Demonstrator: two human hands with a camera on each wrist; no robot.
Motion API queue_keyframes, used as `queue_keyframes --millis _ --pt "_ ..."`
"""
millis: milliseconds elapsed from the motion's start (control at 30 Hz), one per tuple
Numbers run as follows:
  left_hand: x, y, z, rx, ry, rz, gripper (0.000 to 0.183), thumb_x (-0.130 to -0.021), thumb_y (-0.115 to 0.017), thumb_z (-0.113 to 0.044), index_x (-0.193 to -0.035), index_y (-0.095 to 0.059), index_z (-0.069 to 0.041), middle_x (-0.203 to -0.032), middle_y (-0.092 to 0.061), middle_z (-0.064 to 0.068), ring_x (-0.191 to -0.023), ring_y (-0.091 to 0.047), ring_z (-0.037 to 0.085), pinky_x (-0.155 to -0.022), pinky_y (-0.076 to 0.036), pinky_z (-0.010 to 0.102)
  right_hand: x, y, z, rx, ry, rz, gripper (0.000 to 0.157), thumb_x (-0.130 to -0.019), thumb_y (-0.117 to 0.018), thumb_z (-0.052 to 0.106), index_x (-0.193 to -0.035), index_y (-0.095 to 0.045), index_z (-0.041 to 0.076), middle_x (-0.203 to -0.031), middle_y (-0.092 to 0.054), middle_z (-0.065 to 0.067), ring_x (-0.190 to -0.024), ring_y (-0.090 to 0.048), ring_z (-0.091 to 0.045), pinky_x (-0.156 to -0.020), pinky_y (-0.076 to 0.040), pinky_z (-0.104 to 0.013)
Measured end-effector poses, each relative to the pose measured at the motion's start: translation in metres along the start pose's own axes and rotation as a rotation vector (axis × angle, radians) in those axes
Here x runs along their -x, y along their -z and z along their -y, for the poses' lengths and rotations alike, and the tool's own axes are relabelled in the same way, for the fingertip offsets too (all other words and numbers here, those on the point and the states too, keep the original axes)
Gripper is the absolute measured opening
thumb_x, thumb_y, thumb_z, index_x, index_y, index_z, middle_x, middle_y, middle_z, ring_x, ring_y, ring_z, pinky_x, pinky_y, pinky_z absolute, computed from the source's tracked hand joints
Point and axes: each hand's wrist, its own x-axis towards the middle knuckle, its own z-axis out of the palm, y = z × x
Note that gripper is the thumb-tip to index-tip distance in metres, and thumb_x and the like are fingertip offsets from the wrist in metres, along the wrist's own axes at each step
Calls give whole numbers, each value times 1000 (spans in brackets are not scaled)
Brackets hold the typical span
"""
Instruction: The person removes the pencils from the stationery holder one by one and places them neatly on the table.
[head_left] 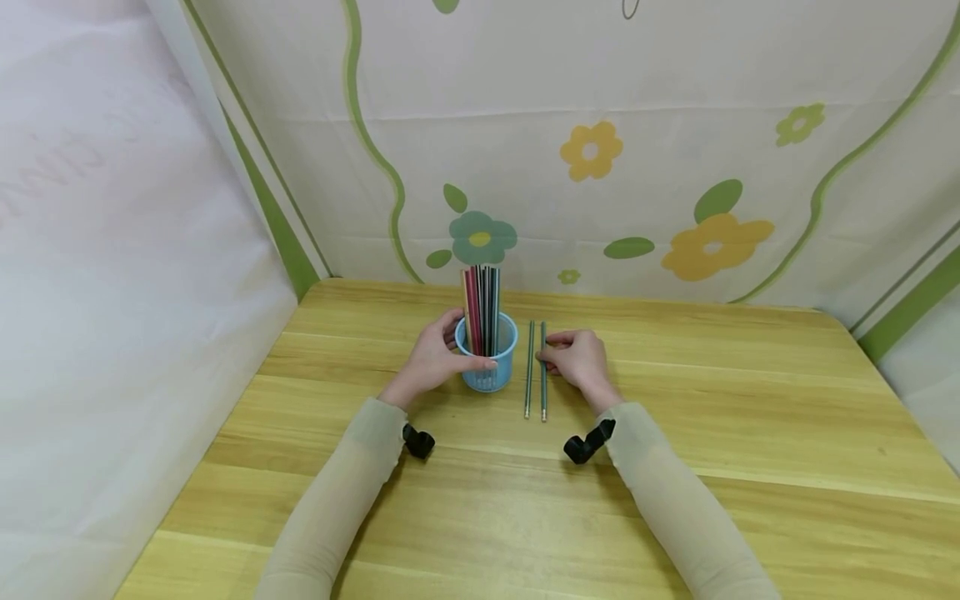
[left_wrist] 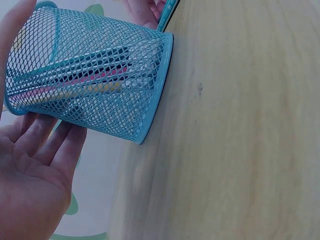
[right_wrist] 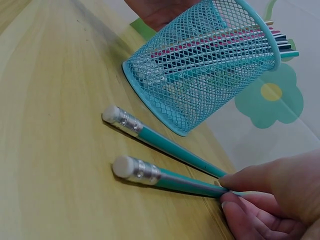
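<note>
A light blue mesh pencil cup [head_left: 507, 368] stands upright on the table, holding a bunch of red, black, green and pale pencils [head_left: 482, 304]. My left hand [head_left: 433, 357] grips it from the left, thumb across the front and fingers behind. Right of the cup lie two green pencils side by side, eraser ends towards me. My right hand [head_left: 581, 358] pinches the right-hand pencil [head_left: 543, 387] between thumb and fingers. The other pencil [head_left: 528, 383] lies between it and the cup. White erasers and metal bands show clearly on both in the right wrist view.
The wooden table [head_left: 480, 508] reaches back to a white fabric wall [head_left: 510, 167] printed with flowers and leaves. Another white sheet [head_left: 150, 292] borders the table on the left. Black wrist cameras sit on both sleeves.
</note>
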Motion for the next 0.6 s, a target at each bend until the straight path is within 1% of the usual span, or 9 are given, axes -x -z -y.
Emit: queue_keyframes --millis 167,300,500,533,600 --pt "-1 0 0 3 11 1 81 -75 -94 -23 -143 -50 -14 -133 -60 3 -122 -58 21 -108 -43 40 -1 1 -1 5 10 3 33 -88 -80 8 -117 -72 -3 -93 -75 -14 -68 -71 -19 -61 -59 -27" --pt "1 0 -4 -1 27 4 82 -77 -92 -18 -145 -48 -9 -136 -58 9 -125 -56 26 -109 -42 43 -1 1 -1 7 13 6 33 -88 -80 9 -118 -72 -3 -93 -75 -14 -69 -71 -19 -62 -59 -27" --pt "11 0 -34 6 23 20 79 -78 -90 -12 -144 -48 -2 -135 -59 14 -123 -57 28 -109 -42 47 -1 2 -3 -10 11 16 34 -89 -80 9 -119 -72 -4 -94 -75 -14 -70 -72 -19 -63 -60 -28" --pt "13 0 -37 12 19 21 78 -78 -90 -12 -143 -48 -2 -134 -59 14 -123 -58 28 -109 -42 48 -1 2 -3 -15 11 16 34 -89 -80 9 -119 -72 -3 -94 -75 -15 -70 -72 -19 -63 -60 -28" --pt "14 0 -39 19 15 21 78 -78 -90 -12 -143 -48 -1 -134 -59 15 -123 -57 29 -109 -41 50 -1 2 -3 -23 11 18 34 -89 -80 9 -119 -72 -3 -95 -75 -15 -70 -72 -20 -63 -60 -28"
